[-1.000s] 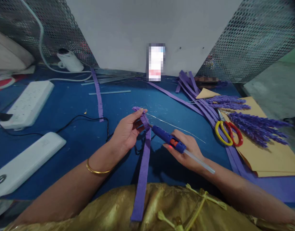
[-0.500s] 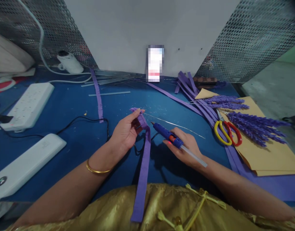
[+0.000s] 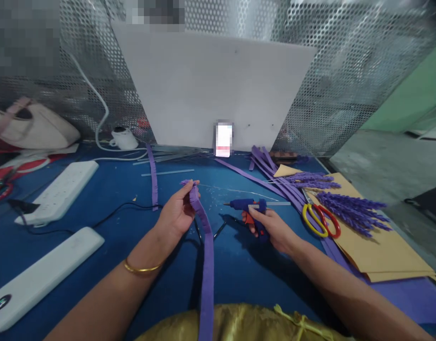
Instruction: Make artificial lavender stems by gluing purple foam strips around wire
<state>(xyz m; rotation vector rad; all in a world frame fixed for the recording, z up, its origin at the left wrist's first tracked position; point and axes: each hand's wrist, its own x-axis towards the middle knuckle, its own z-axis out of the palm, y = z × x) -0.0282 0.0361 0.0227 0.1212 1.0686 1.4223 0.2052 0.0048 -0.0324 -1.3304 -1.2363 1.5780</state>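
Note:
My left hand (image 3: 177,213) pinches the top end of a long fringed purple foam strip (image 3: 205,246) that hangs down toward my lap. My right hand (image 3: 271,227) grips a blue glue gun (image 3: 246,205) by its handle, nozzle pointing left, a clear glue stick poking out of its back. The nozzle tip is a short way to the right of the strip and does not touch it. A thin wire (image 3: 239,190) lies on the blue table (image 3: 104,203) just beyond both hands.
Yellow-and-red scissors (image 3: 319,220), finished purple foam sprigs (image 3: 349,210), brown paper (image 3: 381,246) and loose purple strips (image 3: 274,175) lie at the right. Two white power strips (image 3: 57,192) and a black cord (image 3: 114,213) sit at the left. A white board (image 3: 210,85) and metal mesh stand behind.
The glue gun has drawn back to the right, away from the strip, and now stands level on its handle grip. My view has tilted up. My left hand keeps its hold on the strip.

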